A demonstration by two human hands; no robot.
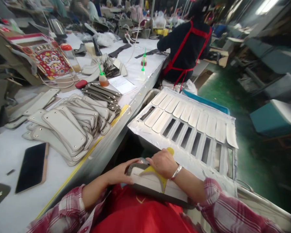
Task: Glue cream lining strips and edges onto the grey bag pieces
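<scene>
At the lower middle, close to my red apron, is a grey-edged, pale piece [147, 181] with rounded ends. My left hand [121, 173] grips its left end, thumb on the near side and fingers over the far edge. My right hand [163, 163] is closed around a yellow piece [157, 173] that lies over the pale surface; its curved lower part points toward me and a rounded tip shows beyond the knuckles. Just past my hands stands a white slotted rack [184, 153], with pale strips [195, 116] laid across it in rows.
On the table [5, 145] at left are a stack of pale straps [65, 126], a phone [32, 167], dark straps [103, 94] and a green-tipped glue bottle [103, 79]. A person in a red-strapped apron [184, 45] sits beyond the rack. A teal bin [274, 118] stands right.
</scene>
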